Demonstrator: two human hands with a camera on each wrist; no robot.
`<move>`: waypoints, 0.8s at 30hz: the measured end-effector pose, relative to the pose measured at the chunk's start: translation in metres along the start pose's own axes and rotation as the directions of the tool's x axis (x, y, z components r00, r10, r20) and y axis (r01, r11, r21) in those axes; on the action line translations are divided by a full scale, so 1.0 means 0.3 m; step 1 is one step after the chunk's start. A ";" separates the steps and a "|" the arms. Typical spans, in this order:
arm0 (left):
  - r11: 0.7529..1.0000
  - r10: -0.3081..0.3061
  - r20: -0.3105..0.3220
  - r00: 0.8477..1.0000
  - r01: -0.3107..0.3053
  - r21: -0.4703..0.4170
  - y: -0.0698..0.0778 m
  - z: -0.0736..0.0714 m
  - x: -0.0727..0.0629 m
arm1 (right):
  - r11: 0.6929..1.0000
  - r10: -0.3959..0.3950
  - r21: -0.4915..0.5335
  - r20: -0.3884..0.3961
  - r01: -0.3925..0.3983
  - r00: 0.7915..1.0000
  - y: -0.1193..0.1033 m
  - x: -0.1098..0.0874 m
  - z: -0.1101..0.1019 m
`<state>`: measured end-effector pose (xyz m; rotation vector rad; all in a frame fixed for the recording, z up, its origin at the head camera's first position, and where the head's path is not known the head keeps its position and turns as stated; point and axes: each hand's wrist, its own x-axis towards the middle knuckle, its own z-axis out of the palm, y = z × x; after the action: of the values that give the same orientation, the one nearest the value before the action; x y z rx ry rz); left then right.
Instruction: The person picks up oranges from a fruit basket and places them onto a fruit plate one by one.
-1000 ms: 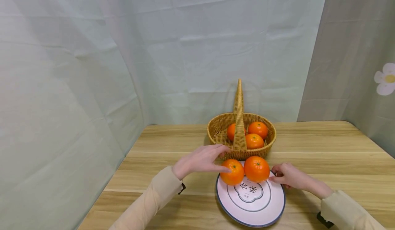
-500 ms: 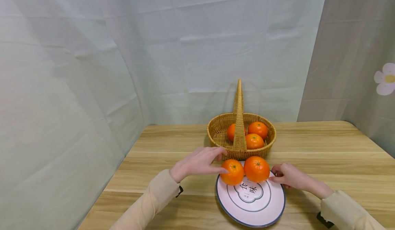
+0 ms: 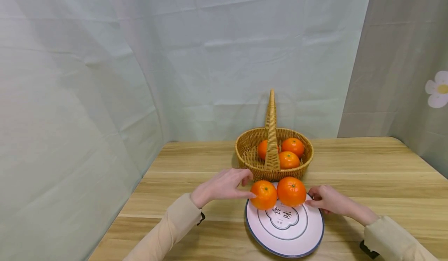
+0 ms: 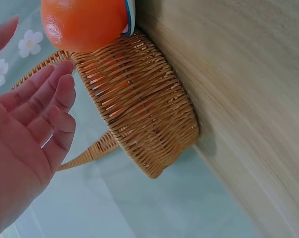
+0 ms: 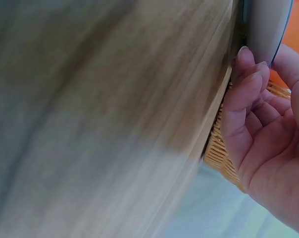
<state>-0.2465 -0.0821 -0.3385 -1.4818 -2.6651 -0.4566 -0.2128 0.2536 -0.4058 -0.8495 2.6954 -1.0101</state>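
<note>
In the head view, two oranges sit at the far side of a white plate (image 3: 297, 243) with a dark blue rim: a left orange (image 3: 263, 195) and a right orange (image 3: 291, 191). My left hand (image 3: 224, 186) is beside the left orange, its thumb tip right at the fruit's side. Its fingers are loosely bent with the palm bare, as the left wrist view shows of the same hand (image 4: 25, 129). My right hand (image 3: 329, 199) pinches the plate's right rim, thumb above and fingers curled underneath; the right wrist view shows this grip on the plate (image 5: 268, 29) closely.
Directly behind the plate stands a wicker basket (image 3: 292, 174) with a tall arched handle (image 3: 271, 136). Three oranges lie inside it, one partly behind the handle. The wooden table (image 3: 196, 156) ends at a pale curtain (image 3: 245, 58) at the back and left.
My left hand has drawn back to the left, its fingers coming away from above the left orange and the basket's front. The right hand, plate and oranges have stayed in place.
</note>
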 end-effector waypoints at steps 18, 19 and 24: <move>0.998 -0.058 0.077 0.995 0.060 -0.036 -0.024 0.022 -0.026 | 1.000 0.010 0.004 0.003 -0.010 1.000 -0.003 -0.002 -0.001; 0.998 -0.053 0.082 0.995 0.057 -0.041 -0.026 0.024 -0.028 | 1.000 0.010 0.004 0.004 -0.010 1.000 -0.004 -0.001 -0.001; 0.998 -0.044 0.100 0.994 0.048 -0.044 -0.034 0.041 -0.034 | 1.000 0.011 0.000 0.004 -0.011 1.000 -0.005 0.000 -0.001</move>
<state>-0.2484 -0.0920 -0.3543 -1.4961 -2.7887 -0.4633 -0.2121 0.2528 -0.4045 -0.8341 2.6940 -1.0051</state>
